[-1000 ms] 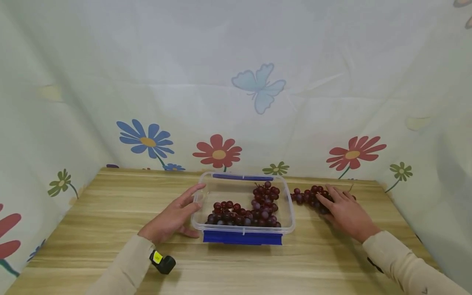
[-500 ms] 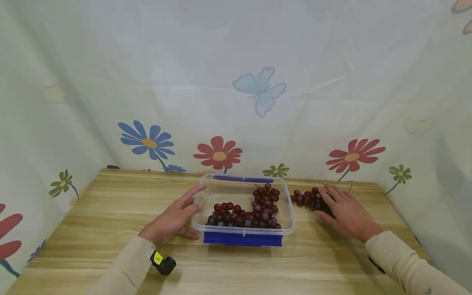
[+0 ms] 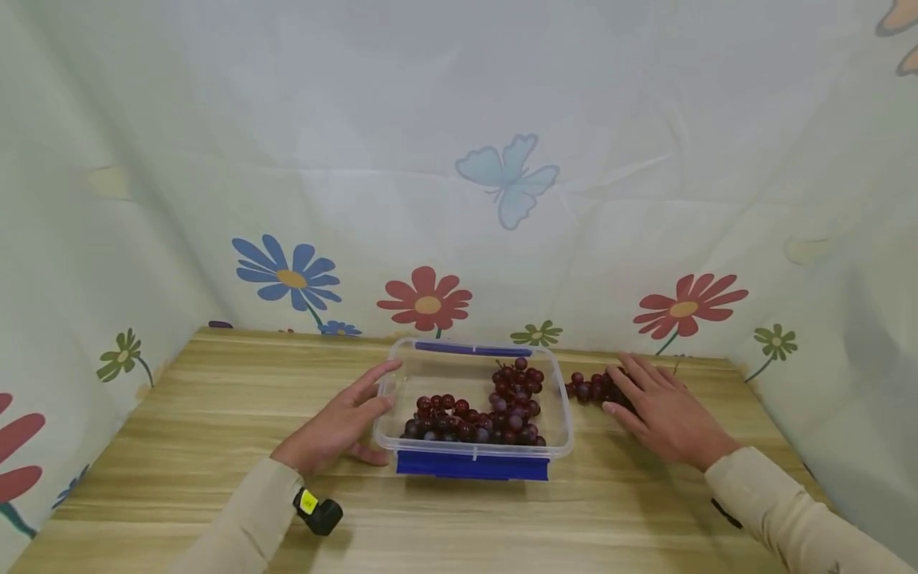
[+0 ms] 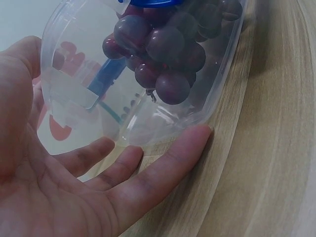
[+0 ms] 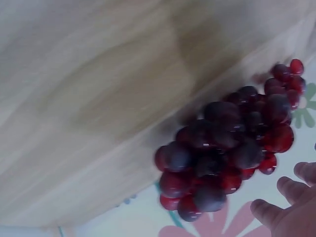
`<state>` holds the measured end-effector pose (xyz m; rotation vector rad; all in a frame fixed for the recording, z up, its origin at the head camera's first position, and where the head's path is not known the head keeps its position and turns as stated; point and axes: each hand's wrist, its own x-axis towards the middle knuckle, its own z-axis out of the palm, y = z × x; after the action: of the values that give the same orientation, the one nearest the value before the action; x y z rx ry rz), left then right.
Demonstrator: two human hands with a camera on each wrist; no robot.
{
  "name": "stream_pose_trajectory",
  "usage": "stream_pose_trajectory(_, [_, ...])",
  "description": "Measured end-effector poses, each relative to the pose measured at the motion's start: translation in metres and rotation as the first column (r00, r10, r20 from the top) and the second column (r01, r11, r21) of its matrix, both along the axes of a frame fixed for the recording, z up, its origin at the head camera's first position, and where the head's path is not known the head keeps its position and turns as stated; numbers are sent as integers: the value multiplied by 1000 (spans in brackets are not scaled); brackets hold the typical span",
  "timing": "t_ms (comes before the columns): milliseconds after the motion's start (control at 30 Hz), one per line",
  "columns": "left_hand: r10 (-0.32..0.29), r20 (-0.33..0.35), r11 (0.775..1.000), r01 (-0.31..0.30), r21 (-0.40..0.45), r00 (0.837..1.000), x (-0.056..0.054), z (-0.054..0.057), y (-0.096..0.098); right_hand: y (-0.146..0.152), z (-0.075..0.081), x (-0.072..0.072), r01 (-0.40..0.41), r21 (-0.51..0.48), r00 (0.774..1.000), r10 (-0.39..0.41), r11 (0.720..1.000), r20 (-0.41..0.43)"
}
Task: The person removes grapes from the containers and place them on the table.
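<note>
From afar I see the right hand (image 3: 663, 410), fingers apart, newly edged leftward over a red grape bunch (image 3: 586, 388), apparently still ungripped on the desk (image 3: 466, 530), just outside the clear plastic container (image 3: 430, 375) the splayed left hand (image 3: 337, 422) touches.

Whitish fabric backdrop (image 3: 358, 104) w/ faint creases spans back + both sides. Prints incl. pale-blue butterfly (image 3: 512, 177) approx. mid, blue flower (image 3: 292, 278) to L, red flowers (image 3: 428, 305) low down, sm. green flowers (image 3: 123, 355) too. Lt. wood-grain tabletop (image 3: 445, 530) below, grain approx. L–R. Light soft, dim-ish.
</note>
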<state>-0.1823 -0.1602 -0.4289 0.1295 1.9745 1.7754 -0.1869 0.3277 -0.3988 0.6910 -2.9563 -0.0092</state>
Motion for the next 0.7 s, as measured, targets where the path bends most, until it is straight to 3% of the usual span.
stream_pose_trajectory(700, [-6,3,1000,6,6,1000,0,1,-1,-47,32,1,-181,-59,979,185,982,84])
